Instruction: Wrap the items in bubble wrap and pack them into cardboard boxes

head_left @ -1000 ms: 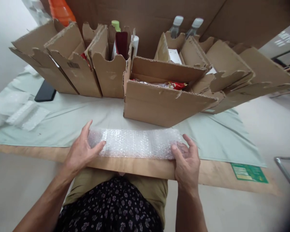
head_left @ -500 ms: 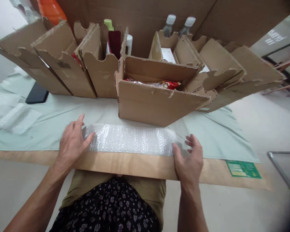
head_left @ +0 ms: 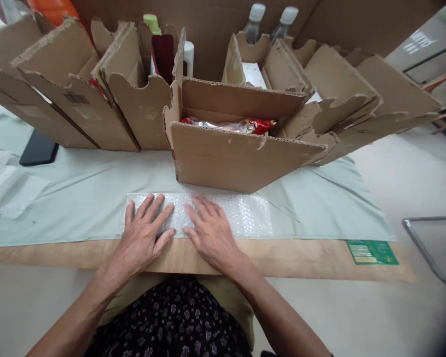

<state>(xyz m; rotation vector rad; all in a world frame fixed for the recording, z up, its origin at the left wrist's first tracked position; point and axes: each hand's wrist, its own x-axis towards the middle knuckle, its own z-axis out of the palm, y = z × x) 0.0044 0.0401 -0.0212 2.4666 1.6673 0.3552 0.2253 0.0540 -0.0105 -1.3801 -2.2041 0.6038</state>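
We have both hands spread open, gripping nothing: our left hand (head_left: 143,240) rests on the left end of the bubble wrap strip (head_left: 247,214), our right hand (head_left: 212,230) just beside it, near the strip's middle. The strip lies flat along the near edge of the pale green cloth (head_left: 330,208) covering our tabletop (head_left: 282,257). Just beyond it we see a cardboard box (head_left: 238,161) holding red packaging (head_left: 260,127); at left lies a dark, flat object (head_left: 39,147).

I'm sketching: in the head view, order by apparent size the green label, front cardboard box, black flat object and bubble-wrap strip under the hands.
Front cardboard box
Bubble-wrap strip
Green label and black flat object: too alike to rank
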